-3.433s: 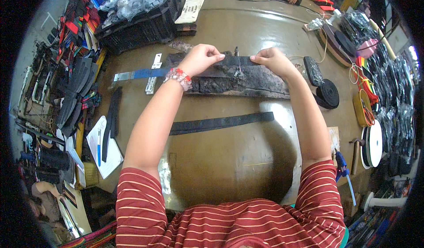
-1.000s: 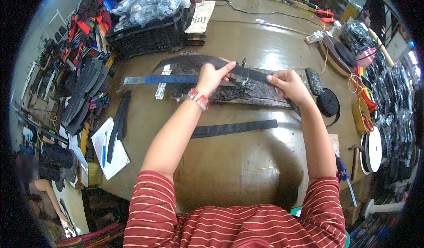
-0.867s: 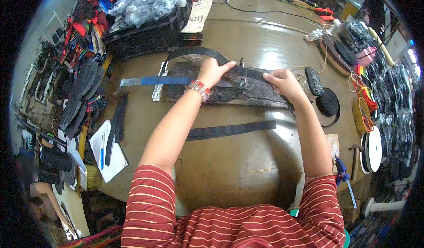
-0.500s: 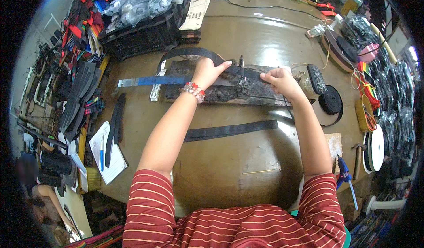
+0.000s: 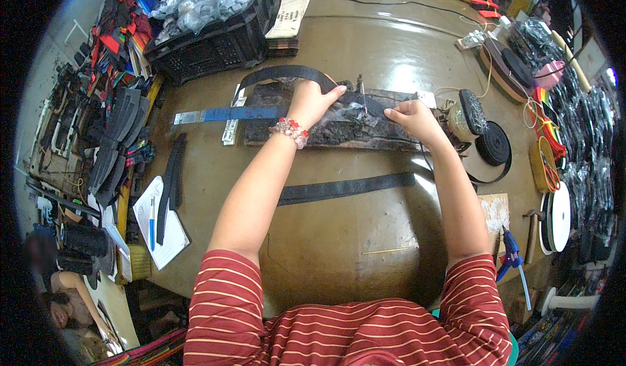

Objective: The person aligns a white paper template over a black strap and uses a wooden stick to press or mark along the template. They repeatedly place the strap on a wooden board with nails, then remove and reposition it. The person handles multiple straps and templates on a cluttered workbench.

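Observation:
A black webbing strap [image 5: 277, 72] arches from the left and runs between my two hands. My left hand [image 5: 312, 103] pinches it between thumb and fingers, above a blue strip [image 5: 244, 114] with a pale end. At the strap's right end, my right hand [image 5: 417, 119] grips with thumb and fingertips. Between the hands, a thin upright metal piece [image 5: 362, 93] stands at the strap; whether the strap touches it I cannot tell. Beneath lies a dark, charred-looking block [image 5: 313, 136]. Another length of black webbing [image 5: 352, 189] rests nearer to me.
A black crate [image 5: 208, 56] with plastic bags stands back left. At right are a webbing roll [image 5: 493, 143], a white spool [image 5: 559, 221], a hammer [image 5: 533, 232] and a blue glue gun [image 5: 512, 254]. Paper with a pen [image 5: 152, 226] lies left. A person [image 5: 78, 301] is at lower left.
The strap's stretch between my hands now sits lower and less straight around the upright metal piece. Both hands keep their grip and have barely moved.

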